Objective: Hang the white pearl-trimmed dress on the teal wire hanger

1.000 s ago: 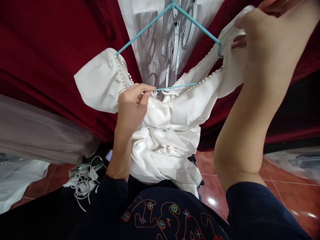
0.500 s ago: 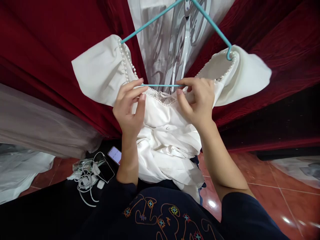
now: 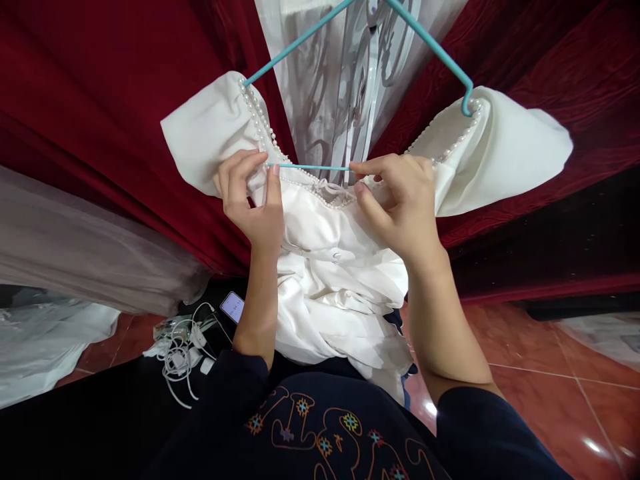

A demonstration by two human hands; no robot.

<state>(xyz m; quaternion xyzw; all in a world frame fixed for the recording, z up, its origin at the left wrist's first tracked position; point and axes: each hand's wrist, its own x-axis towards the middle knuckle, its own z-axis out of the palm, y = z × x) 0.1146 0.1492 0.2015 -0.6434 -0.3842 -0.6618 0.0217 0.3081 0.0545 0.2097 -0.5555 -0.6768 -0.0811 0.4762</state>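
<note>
A white dress (image 3: 313, 223) with pearl-trimmed edges and puffed sleeves hangs from a turquoise hanger (image 3: 300, 41), its skirt bunched over my lap. My left hand (image 3: 250, 193) pinches the pearl edge of the neckline between thumb and index finger, close to the left end of the hanger's bottom bar. Across the neckline, my right hand (image 3: 400, 200) has its index fingertip on that bar and its thumb just beneath, against the dress. The bar's ends are hidden behind both hands.
Dark red curtains (image 3: 150, 100) flank a pale ornate panel (image 3: 367, 80) behind the dress. To my left lie a lit phone (image 3: 232, 307) and tangled white cables (image 3: 177, 360) on a black surface (image 3: 100, 420). Red tiles (image 3: 530, 360) cover the floor.
My left hand has shifted slightly left and its thumb and index finger have closed on the neckline edge. The dress's right sleeve has moved a little to the right.
</note>
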